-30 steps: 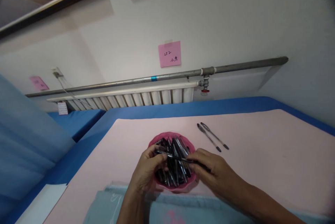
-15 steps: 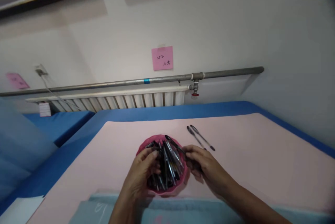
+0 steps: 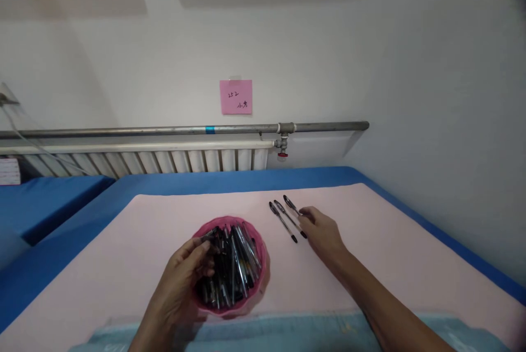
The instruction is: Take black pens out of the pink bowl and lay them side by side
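A pink scalloped basket (image 3: 263, 280) on the pink sheet is heaped with clear and black pens (image 3: 236, 264). Over its left rim is my left hand (image 3: 187, 264), fingers curled and closed around a dark pen (image 3: 209, 233); part of that pen is hidden by the fingers. To the right of the basket, my right hand (image 3: 322, 231) pinches the lower part of a black-capped pen (image 3: 290, 203) at the sheet. Two clear pens with black caps, a left one (image 3: 283, 223) and a middle one (image 3: 291, 219), lie slanted and roughly parallel beside it.
The pink sheet (image 3: 164, 220) covers a blue-edged table (image 3: 230, 179). Behind it are a white radiator (image 3: 197, 160), a grey pipe (image 3: 164, 131) and a red-handled valve (image 3: 282, 154). Light blue cloth (image 3: 263, 333) lies along the near edge. A pink note (image 3: 236, 97) hangs on the wall.
My right hand has carried a pen from above the basket to the right and set it alongside the two lying pens. My left hand stays at the basket. The view has shifted.
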The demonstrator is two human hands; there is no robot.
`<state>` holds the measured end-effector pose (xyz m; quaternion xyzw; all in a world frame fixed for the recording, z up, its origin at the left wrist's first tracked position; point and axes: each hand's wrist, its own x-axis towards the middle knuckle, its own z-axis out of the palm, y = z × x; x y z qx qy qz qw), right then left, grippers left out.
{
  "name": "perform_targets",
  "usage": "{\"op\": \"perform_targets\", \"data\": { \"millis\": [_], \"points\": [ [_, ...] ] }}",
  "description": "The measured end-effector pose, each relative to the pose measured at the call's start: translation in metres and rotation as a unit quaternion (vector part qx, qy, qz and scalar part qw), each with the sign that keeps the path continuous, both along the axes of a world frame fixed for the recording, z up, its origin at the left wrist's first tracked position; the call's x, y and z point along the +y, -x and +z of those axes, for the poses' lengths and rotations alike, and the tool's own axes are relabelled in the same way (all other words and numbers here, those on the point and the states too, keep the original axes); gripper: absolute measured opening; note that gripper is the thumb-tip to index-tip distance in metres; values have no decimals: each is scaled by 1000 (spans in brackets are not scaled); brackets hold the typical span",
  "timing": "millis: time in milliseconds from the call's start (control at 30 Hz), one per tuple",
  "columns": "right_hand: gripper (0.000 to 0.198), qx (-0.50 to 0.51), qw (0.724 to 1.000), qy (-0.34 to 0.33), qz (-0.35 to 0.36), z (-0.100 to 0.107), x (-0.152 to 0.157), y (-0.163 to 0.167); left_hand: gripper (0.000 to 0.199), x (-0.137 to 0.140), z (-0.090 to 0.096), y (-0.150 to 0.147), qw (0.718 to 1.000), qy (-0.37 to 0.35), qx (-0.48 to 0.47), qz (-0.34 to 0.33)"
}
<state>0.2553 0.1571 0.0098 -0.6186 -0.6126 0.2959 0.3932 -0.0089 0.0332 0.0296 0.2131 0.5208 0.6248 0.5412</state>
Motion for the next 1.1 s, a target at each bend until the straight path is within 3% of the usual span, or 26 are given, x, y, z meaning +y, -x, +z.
{"op": "perform_targets", "data": {
  "millis": [233, 533, 1100],
  "points": [
    [19, -167, 985, -11, 34, -15, 9, -1, 31, 0, 1, 0, 1000, -2, 13, 0],
    [22, -293, 955, 17, 44, -9, 8, -12, 36, 0, 4, -1, 1000, 6, 5, 23],
    [23, -329, 940, -3, 94, -11, 8, -1, 29, 1, -3, 3, 999, 3, 31, 22]
  ]
}}
